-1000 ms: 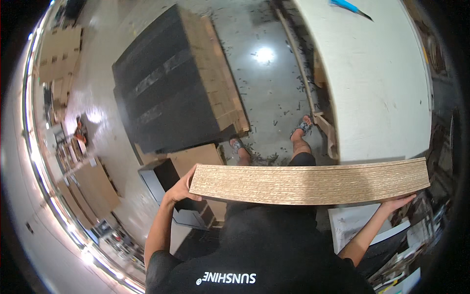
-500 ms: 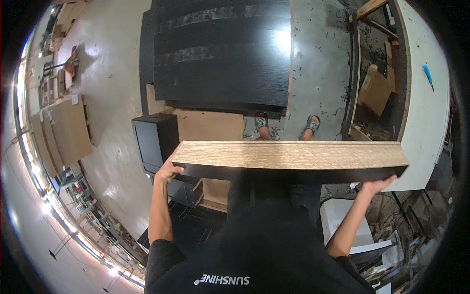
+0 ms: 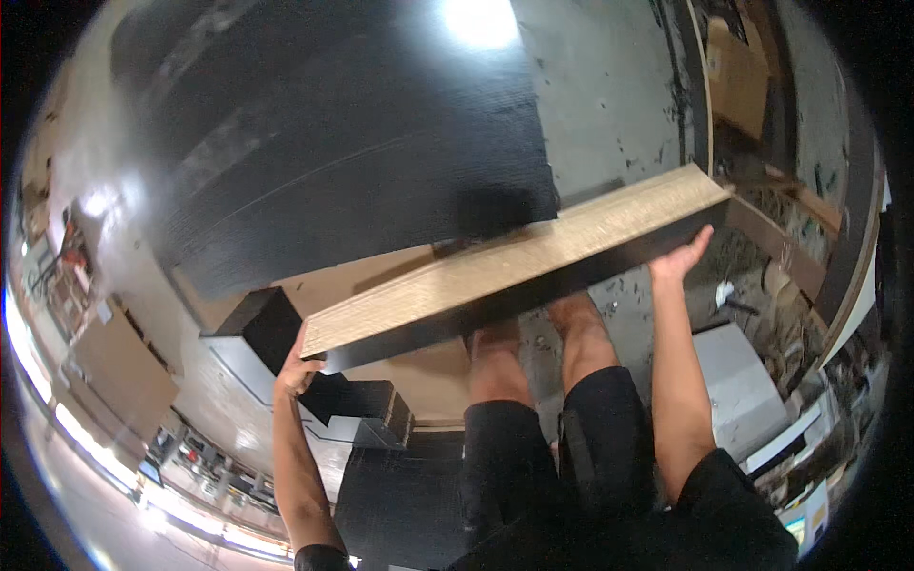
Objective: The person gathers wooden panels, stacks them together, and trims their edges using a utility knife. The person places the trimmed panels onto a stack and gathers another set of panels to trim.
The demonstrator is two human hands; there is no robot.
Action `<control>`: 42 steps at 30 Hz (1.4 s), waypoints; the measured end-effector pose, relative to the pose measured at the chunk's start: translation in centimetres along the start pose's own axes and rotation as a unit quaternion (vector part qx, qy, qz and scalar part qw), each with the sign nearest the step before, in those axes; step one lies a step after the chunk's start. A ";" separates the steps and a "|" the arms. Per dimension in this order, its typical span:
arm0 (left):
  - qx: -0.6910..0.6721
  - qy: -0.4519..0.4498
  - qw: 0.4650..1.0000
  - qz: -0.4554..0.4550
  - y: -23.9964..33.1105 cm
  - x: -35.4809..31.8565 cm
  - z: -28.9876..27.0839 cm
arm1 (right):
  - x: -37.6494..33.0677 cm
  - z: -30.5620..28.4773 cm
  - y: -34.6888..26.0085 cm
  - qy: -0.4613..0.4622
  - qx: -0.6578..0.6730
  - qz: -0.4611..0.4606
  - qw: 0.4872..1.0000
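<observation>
Long board stack [image 3: 515, 266], tan layered edges, black side

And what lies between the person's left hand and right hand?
A long tan-and-black stack spans the stretch from the left hand to the right hand, as the head view shows.

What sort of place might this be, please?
Probably a woodworking or furniture workshop: a held stack of boards, a broad black panel and large brown sheets at the left suggest so.
</observation>
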State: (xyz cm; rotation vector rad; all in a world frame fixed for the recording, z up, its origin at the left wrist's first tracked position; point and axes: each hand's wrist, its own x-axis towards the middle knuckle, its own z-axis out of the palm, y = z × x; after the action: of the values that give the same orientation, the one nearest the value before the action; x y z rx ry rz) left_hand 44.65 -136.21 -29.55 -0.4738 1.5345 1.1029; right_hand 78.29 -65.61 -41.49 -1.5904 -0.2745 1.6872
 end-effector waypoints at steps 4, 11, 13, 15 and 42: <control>0.025 -0.017 0.999 -0.044 0.3 7.6 -3.3 | 2.5 -0.2 4.8 0.001 0.004 -0.016 1.000; -0.016 0.044 0.996 -0.070 2.2 13.6 -7.6 | 3.3 -1.0 9.0 0.010 0.052 0.027 0.998; -0.042 0.077 0.995 -0.039 2.0 13.8 -7.9 | 2.7 -0.4 9.3 0.016 0.075 0.043 0.996; -0.090 0.204 0.975 0.007 1.7 12.9 -9.4 | 1.2 0.9 10.0 0.040 0.099 0.084 0.991; -0.090 0.177 0.980 0.011 -1.6 17.1 -7.3 | 14.6 -5.0 -5.7 -0.205 -0.456 0.196 0.844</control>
State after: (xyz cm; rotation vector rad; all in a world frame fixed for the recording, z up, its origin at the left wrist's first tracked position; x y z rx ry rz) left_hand 37.04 -138.52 -46.40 -0.8139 1.7570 1.2266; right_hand 86.44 -53.96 -49.80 -2.0004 -1.1876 2.4189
